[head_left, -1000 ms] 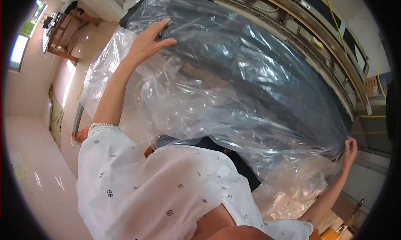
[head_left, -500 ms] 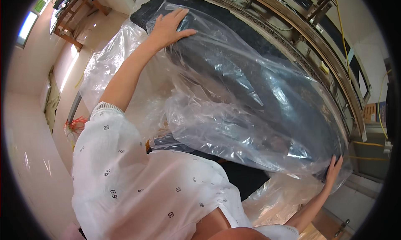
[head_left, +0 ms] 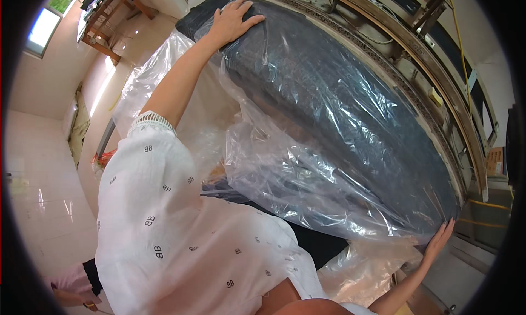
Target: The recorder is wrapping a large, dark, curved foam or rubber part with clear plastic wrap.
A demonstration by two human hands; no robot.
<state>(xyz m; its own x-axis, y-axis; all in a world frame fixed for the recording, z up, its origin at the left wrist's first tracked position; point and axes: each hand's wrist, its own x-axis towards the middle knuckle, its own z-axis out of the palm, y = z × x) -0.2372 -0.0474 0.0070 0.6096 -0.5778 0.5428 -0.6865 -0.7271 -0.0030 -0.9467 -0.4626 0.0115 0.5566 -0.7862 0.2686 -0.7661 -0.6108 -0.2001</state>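
A clear plastic sheet (head_left: 307, 167) is spread over a long stretch of dark cloth (head_left: 193, 22), its surface full of shiny creases. My left hand (head_left: 233, 23) lies on the plastic near the far left end, fingers spread and thumb apart. At the right end, my right hand (head_left: 440, 239) rests with outstretched fingers against the edge of the plastic. Loose folds of the sheet hang on the near side, toward my body. Part of the dark cloth shows uncovered at the far left corner.
A long machine frame with a rail (head_left: 405, 44) runs behind the cloth. Yellow cords (head_left: 487, 205) hang at the right. A wooden table (head_left: 101, 27) stands far left near a window (head_left: 44, 31). Part of another person (head_left: 76, 285) shows at lower left.
The plastic now lies flatter and closer to the far edge of the dark cloth, with tighter creases. Both hands stay near the two ends. Another person has come into view at lower left.
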